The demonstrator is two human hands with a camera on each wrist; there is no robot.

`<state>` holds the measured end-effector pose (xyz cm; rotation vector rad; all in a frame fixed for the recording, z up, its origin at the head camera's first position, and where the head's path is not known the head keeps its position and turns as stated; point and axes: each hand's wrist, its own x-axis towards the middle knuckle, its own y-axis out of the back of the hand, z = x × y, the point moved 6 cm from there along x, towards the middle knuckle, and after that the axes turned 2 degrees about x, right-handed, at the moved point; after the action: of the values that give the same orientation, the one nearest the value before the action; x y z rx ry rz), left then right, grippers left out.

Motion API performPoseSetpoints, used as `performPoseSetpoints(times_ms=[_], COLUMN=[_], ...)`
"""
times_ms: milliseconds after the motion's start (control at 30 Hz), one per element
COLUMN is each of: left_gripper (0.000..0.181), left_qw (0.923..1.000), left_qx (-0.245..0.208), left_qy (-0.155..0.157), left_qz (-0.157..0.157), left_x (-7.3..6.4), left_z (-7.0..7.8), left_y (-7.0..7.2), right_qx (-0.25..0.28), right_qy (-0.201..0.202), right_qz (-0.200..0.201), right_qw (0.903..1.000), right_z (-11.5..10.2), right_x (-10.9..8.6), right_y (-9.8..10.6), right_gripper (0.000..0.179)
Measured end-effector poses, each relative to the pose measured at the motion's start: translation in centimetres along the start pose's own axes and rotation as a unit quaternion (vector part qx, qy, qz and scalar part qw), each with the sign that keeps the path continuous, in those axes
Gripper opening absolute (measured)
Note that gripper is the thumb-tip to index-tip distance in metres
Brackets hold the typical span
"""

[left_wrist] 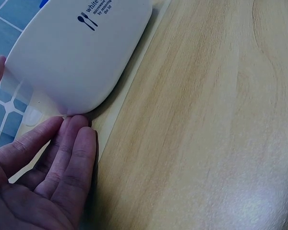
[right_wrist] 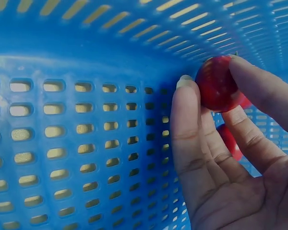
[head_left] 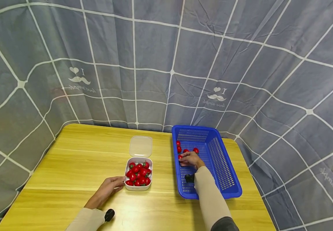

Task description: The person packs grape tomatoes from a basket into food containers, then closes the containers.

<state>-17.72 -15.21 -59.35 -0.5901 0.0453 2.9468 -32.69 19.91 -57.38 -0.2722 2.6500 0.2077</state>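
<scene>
My right hand (head_left: pixel 190 158) is inside the blue basket (head_left: pixel 232 189), near its left wall. Between thumb and fingers it pinches a red cherry tomato (right_wrist: pixel 218 84), close up in the right wrist view. Other cherry tomatoes lie near it in the basket, one (head_left: pixel 196 150) just beyond the fingers. On the table, my left hand (head_left: pixel 108 190) touches the left side of a white food box (head_left: pixel 137 188) with nearly straight fingers. Cherry tomatoes (head_left: pixel 138 174), some with green stems, fill that box. Printed dark lettering and cutlery show on its wall in the left wrist view.
A translucent lid (head_left: pixel 141 146) lies flat behind the box. Everything stands on a yellow wood-grain table (head_left: pixel 82 154). A grey curtain with white grid lines (head_left: pixel 152 83) hangs around the table's back and sides.
</scene>
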Motion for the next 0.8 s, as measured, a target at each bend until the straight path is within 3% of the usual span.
performPoseSetpoints(times_ms=[300,800], left_gripper=[0.06,0.058], left_qw=[1.0,1.0], left_qx=[-0.003,0.0], left_qy=[0.002,-0.003], left_qz=[0.0,0.002], left_x=[0.0,0.1], left_z=[-0.1,-0.2], left_y=[0.0,0.1], right_qx=[0.031,0.037], right_qy=[0.022,0.06], right_qz=[-0.009,0.027], right_qw=[0.9992,0.9972], right_z=[-1.2,-3.5], right_x=[-0.8,-2.5], right_y=[0.1,0.3], right_gripper=[0.022,0.029])
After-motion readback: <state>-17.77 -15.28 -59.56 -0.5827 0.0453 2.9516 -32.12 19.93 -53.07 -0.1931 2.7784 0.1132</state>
